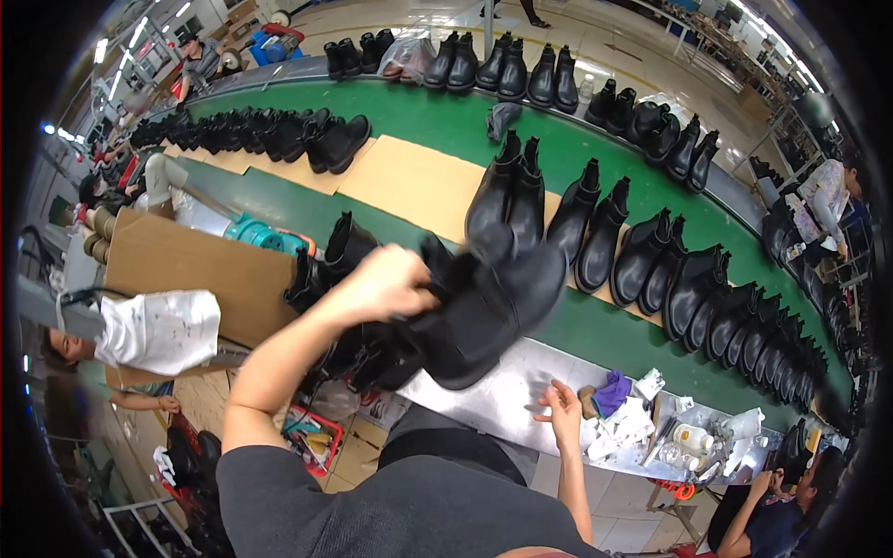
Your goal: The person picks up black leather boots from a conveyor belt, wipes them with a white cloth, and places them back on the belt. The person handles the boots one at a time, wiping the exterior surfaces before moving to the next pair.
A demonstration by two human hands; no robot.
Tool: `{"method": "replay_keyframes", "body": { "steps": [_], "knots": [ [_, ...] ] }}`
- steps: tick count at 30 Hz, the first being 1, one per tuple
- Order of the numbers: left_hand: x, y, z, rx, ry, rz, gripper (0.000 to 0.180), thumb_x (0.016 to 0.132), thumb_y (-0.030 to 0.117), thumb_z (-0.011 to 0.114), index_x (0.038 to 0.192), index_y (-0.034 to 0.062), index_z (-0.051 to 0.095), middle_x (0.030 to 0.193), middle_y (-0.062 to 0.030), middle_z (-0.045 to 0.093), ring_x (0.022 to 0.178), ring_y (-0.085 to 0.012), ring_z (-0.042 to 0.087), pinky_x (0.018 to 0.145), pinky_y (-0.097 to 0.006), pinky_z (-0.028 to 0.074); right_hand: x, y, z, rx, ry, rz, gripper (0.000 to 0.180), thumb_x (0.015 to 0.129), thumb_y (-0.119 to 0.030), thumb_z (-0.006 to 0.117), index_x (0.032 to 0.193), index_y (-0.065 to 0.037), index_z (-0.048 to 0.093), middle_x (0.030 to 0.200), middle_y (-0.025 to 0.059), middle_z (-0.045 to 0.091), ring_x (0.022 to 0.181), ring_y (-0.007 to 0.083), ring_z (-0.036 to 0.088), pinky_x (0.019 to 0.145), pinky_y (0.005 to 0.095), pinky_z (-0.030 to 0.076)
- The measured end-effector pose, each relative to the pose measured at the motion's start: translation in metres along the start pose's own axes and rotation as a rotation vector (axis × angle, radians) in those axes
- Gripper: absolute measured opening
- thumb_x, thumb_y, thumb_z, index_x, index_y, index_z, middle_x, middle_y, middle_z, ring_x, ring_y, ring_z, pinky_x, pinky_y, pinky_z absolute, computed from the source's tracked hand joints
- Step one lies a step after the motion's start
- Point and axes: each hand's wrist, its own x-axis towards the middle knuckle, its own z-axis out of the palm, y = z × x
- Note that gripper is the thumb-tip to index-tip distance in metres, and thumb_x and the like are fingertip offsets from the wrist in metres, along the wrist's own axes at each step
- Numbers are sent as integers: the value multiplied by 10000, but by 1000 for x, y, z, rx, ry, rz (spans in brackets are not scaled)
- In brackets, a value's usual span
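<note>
My left hand (395,284) is closed on the upper part of black ankle boots (474,335). They hang tilted over the bench, toes pointing right, and are smeared by motion; they look like a pair. My right hand (563,417) is held over the metal bench edge (493,395), its fingers loosely apart with nothing in them. Just right of it lie a purple cloth (611,394) and crumpled white rags (621,428). More black boots (349,244) stand beside my left forearm, partly hidden by it.
A long row of black boots (637,265) stands on cardboard along the green conveyor (423,121). Bottles (693,437) crowd the bench at right. A large brown carton (195,279) stands at left, near a teal machine (260,232). Other people work at both sides.
</note>
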Motion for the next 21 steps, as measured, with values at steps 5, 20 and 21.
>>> {"method": "replay_keyframes", "body": {
  "steps": [5,20,21],
  "knots": [
    [60,-60,-83,143,331,-212,261,708,231,753,701,-16,669,616,-226,582,613,-356,636,570,-420,482,3,20,12,-1093,68,-307,885,671,-324,819,1391,-29,396,1423,249,347,1199,382,450,881,531,453],
    [310,-224,13,558,242,-1131,325,839,314,582,1056,87,666,1225,-205,565,1064,-373,587,883,-531,482,-7,44,40,-1306,43,-16,1015,625,-297,814,1434,1,277,1500,259,218,1407,467,151,971,769,221],
    [311,-225,13,587,354,-883,409,848,371,590,1131,80,631,1256,-213,540,1104,-400,556,889,-526,478,-6,39,36,-1296,58,-67,1011,640,-282,810,1442,0,263,1507,253,212,1415,450,147,974,762,232]
  ]
}}
